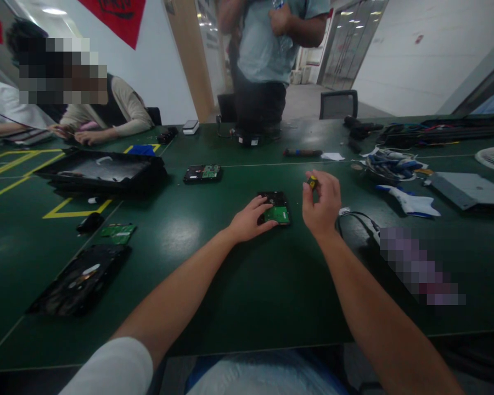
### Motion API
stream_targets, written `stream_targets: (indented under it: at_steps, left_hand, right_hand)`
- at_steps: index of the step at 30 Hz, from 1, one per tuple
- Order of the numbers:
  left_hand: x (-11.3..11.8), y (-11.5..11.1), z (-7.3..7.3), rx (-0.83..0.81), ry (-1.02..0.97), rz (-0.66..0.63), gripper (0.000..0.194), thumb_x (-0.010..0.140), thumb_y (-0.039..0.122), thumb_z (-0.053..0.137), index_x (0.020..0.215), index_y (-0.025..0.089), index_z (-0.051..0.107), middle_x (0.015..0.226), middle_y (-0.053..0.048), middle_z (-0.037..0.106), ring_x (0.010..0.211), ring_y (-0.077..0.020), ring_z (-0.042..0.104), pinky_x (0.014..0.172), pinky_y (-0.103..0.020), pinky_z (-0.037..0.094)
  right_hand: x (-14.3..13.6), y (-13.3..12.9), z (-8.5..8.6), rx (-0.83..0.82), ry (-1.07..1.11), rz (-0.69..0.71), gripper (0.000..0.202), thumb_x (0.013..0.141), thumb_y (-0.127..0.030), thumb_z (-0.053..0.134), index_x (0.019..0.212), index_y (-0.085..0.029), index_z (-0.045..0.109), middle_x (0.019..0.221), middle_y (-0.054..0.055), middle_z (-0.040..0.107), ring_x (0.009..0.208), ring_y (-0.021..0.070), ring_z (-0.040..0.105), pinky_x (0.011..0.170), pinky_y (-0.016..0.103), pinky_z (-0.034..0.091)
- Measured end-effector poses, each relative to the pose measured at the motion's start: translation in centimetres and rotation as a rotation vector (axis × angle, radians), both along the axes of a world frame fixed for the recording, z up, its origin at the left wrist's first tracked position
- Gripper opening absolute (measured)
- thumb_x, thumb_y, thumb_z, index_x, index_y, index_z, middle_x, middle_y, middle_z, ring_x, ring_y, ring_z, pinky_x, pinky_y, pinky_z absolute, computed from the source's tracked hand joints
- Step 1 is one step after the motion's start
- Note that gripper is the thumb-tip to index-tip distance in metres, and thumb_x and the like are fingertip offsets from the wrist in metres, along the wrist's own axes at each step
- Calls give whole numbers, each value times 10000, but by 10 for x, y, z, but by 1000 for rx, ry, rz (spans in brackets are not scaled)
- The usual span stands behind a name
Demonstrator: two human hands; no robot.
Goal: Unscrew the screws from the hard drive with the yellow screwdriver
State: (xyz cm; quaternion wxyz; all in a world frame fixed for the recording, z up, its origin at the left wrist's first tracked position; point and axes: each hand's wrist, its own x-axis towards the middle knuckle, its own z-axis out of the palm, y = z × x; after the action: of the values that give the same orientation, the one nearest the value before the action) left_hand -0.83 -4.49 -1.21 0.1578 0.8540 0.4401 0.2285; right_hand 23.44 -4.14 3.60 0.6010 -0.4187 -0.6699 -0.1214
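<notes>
A hard drive (280, 215) with a green circuit board lies on the table in front of me. My left hand (253, 219) steadies its left side, thumb along the near edge and fingers over the top. To the right of the drive, my right hand (321, 203) is raised just off it. Its fingers pinch a small yellow-and-black screwdriver (312, 182), of which only the handle's end shows; the rest is hidden by the hand.
Another hard drive (202, 173) lies farther back. On the left are a black casing (102, 167), a green circuit board (118, 233) and a black part (80, 280). Bundled cables (393, 163), a glove (409, 201) and a metal box (469, 189) lie right. People are across the table.
</notes>
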Motion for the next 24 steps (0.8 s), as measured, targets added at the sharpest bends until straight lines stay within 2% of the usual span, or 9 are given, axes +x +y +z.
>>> stream_targets:
  at_steps: [4, 9, 13, 17, 24]
  left_hand:
    - [-1, 1, -1, 8, 3, -18, 701, 954, 672, 589, 1508, 246, 550, 1680, -106, 406, 1608, -322, 284, 1265, -536, 381]
    - [0, 2, -2, 10, -1, -11, 709, 954, 688, 578, 1510, 248, 551, 1678, -107, 411, 1607, -324, 285, 1260, -542, 384]
    - [0, 2, -3, -1, -1, -5, 712, 948, 695, 582, 1510, 259, 550, 1681, -100, 408, 1608, -327, 283, 1261, -546, 381]
    - [-1, 2, -2, -3, -1, -7, 701, 950, 682, 588, 1510, 262, 548, 1684, -97, 404, 1609, -327, 281, 1257, -548, 385]
    - [0, 2, -3, 11, -8, -19, 693, 948, 656, 610, 1499, 239, 554, 1671, -118, 419, 1606, -325, 289, 1266, -540, 374]
  right_hand:
    - [-3, 4, -11, -84, -50, 46, 330, 1000, -329, 600, 1318, -239, 605, 1266, 129, 664, 1211, 289, 641, 1003, 497, 607]
    - [1, 8, -18, -232, -109, 66, 574, 969, -238, 571, 1527, -230, 438, 1471, 159, 586, 1245, 310, 656, 1021, 532, 603]
    - [4, 6, -18, -344, -64, 41, 675, 951, -215, 576, 1588, -252, 353, 1425, 148, 628, 1121, 310, 718, 978, 553, 622]
    - [1, 5, -18, -294, 59, 62, 664, 998, -334, 581, 1597, -273, 302, 1412, 151, 624, 1000, 277, 750, 894, 516, 663]
    - [-6, 3, -17, -259, 52, 187, 652, 1032, -443, 567, 1601, -305, 282, 1400, 130, 633, 1018, 253, 758, 896, 480, 681]
